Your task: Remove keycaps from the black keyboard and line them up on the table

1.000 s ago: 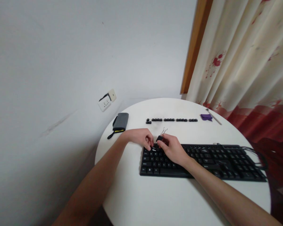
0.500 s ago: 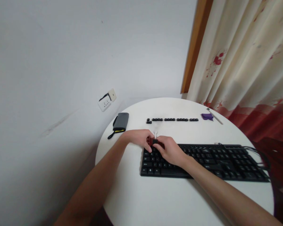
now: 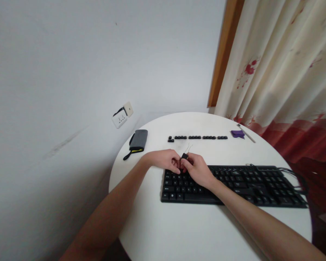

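My right hand (image 3: 197, 168) is closed around a wire keycap puller (image 3: 184, 156) with a black handle. The puller's two thin wires point up and away from me, tilted to the right. Beside it, my left hand (image 3: 167, 160) is closed, its fingertips against those of the right. What sits between the left fingers is hidden. Both hands are over the upper left corner of a black keyboard (image 3: 195, 199), covering some of its keys.
Loose black keycaps (image 3: 195, 137) stand in a row on the round white table (image 3: 163, 228). A folded grey cloth (image 3: 139, 140) lies at left. At the far right are a purple cloth (image 3: 237, 134) and a thin brush (image 3: 247, 134). The keyboard's cable (image 3: 295, 179) is coiled at right.
The keycap puller has tilted, its wires swinging from upright toward the right. Both hands have shifted slightly right, still close together.
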### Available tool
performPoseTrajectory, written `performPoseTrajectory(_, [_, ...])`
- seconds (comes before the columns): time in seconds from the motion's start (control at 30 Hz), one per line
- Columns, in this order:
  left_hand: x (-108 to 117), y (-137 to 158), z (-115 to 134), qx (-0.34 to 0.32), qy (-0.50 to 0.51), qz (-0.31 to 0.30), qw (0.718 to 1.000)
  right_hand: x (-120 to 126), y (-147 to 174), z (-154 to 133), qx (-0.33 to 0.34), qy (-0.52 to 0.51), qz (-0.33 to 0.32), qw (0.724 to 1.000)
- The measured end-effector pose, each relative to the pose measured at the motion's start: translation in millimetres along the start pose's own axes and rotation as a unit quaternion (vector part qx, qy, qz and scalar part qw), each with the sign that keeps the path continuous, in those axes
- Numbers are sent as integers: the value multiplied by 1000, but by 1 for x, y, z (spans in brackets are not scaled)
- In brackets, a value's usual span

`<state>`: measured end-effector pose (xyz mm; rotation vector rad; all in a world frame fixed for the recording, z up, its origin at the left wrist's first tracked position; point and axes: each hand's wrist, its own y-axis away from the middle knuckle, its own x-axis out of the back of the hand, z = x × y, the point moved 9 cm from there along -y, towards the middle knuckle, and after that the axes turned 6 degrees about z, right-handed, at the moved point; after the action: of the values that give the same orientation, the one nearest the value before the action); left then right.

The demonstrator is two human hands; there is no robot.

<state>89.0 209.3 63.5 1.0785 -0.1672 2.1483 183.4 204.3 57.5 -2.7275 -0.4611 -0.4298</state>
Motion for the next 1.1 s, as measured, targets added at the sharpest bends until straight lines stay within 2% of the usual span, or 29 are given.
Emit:
performPoseTrajectory(0.13, [11, -1, 22, -53, 0, 61, 997, 17, -3, 3, -16, -19, 62, 998])
performPoseTrajectory(0.27, [24, -8, 34, -71, -1, 207, 976, 46, -6, 7, -27, -4, 146, 989])
performPoseTrajectory(0.37, [20, -14, 37, -92, -9, 279, 956, 55, -9, 23, -81, -34, 142, 986])
performPoseTrajectory(0.5, [6, -22, 43, -139, -104, 304, 937, 59, -11, 37, -121, -55, 124, 983])
performPoseTrajectory(0.67, [0, -26, 52, -192, -186, 316, 910, 72, -14, 24, -44, 4, 157, 987])
performPoseTrajectory(0.8, [4, -22, 63, -196, -198, 335, 900, 77, -14, 14, -3, 16, 173, 985])
performPoseTrajectory(0.93, [10, -16, 68, -177, -184, 361, 897, 78, -14, 15, -19, -31, 174, 984])
performPoseTrajectory(1.03, [18, -16, 57, -170, -148, 380, 897, 76, -14, 19, -52, -60, 175, 981])
performPoseTrajectory(1.1, [30, -15, 36, -142, -134, 414, 889, 76, -14, 20, -64, -70, 178, 979])
